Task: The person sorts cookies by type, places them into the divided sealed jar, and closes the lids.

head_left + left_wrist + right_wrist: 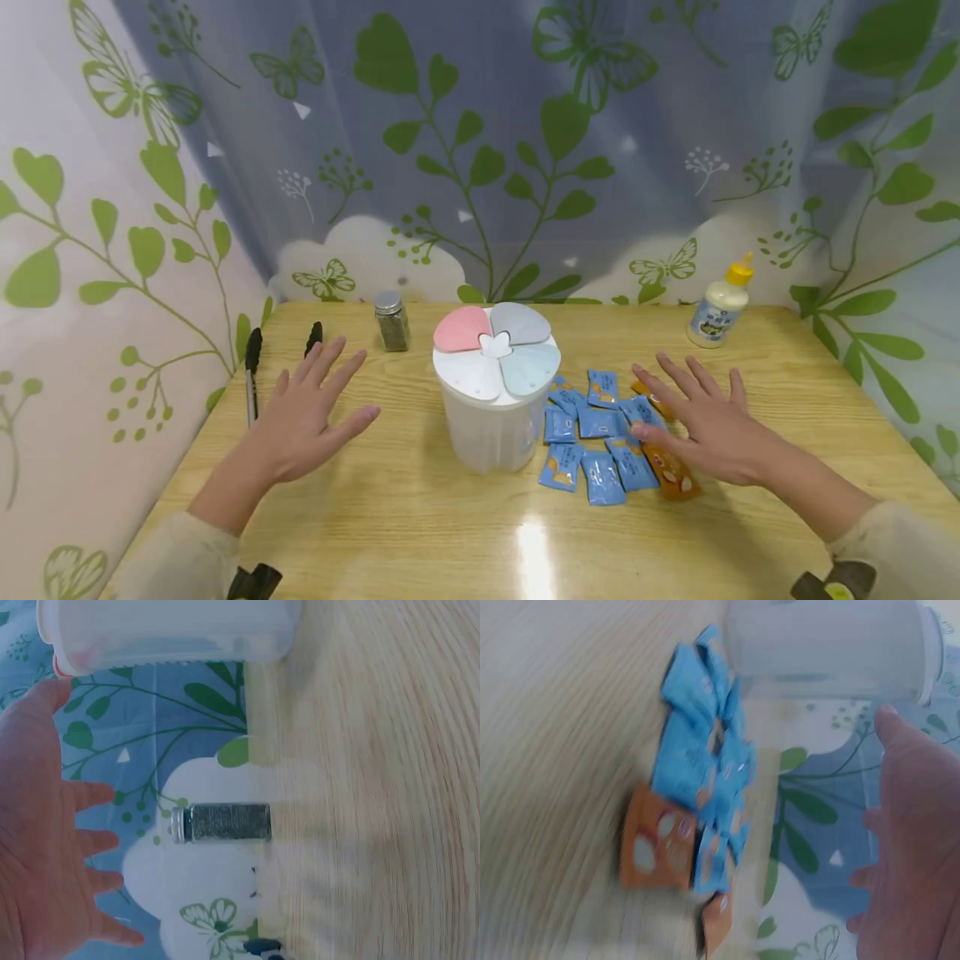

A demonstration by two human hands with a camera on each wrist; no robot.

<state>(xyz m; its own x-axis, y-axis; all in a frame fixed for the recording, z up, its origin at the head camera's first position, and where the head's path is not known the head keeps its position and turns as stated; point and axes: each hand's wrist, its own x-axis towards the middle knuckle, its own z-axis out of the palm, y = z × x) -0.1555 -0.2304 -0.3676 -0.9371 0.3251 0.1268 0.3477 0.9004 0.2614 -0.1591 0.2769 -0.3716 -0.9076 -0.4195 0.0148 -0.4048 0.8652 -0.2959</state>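
My left hand is held over the table's left side with fingers spread, holding nothing. My right hand hovers, fingers apart, at the right edge of a group of small blue snack packets. Partly under that hand, in the head view, lie orange snack packets. Between the hands stands a translucent round container, its lid made of pink, grey, white and pale blue petal flaps, all lying down. The right wrist view shows the blue packets beside the container.
Behind the left hand stands a glass jar of dark contents with a metal cap. Black-tipped tongs lie at the left, partly hidden by the hand. A white bottle with a yellow nozzle stands back right. A patterned curtain borders the table.
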